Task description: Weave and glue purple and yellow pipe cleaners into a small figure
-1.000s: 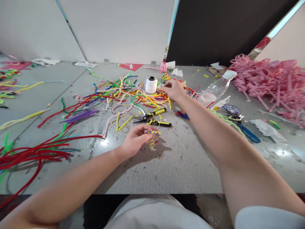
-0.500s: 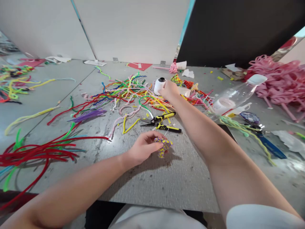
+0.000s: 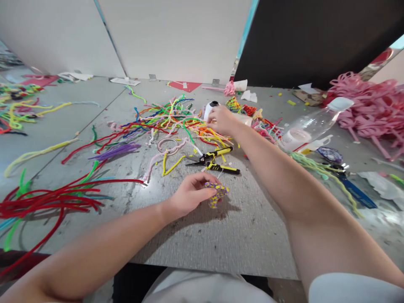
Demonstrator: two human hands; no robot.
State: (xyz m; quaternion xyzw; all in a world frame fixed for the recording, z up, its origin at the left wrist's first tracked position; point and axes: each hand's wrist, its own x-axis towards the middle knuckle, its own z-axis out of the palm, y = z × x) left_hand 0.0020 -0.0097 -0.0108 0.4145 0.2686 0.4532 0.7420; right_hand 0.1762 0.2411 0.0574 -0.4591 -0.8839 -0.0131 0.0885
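Observation:
My left hand (image 3: 194, 193) is closed on a small woven piece of purple and yellow pipe cleaners (image 3: 217, 194), pinched between thumb and fingers above the table. Farther out, my right hand (image 3: 221, 120) reaches over the pile of pipe cleaners (image 3: 170, 115). Its fingers are curved and apart, beside a white rounded object with a black top (image 3: 211, 108), which they partly cover. Between the hands lie pliers with yellow and black handles (image 3: 217, 155), their jaws spread.
Red pipe cleaners (image 3: 57, 198) and a purple bundle (image 3: 115, 151) lie on the left. To the right stand a clear plastic bottle (image 3: 318, 120), tilted, and a heap of pink loops (image 3: 369, 109). A white panel (image 3: 173, 42) and a black panel (image 3: 315, 42) close off the back.
My right hand has shifted slightly, its fingers loosening and spreading beside the white object. My left hand keeps the woven piece in the same place.

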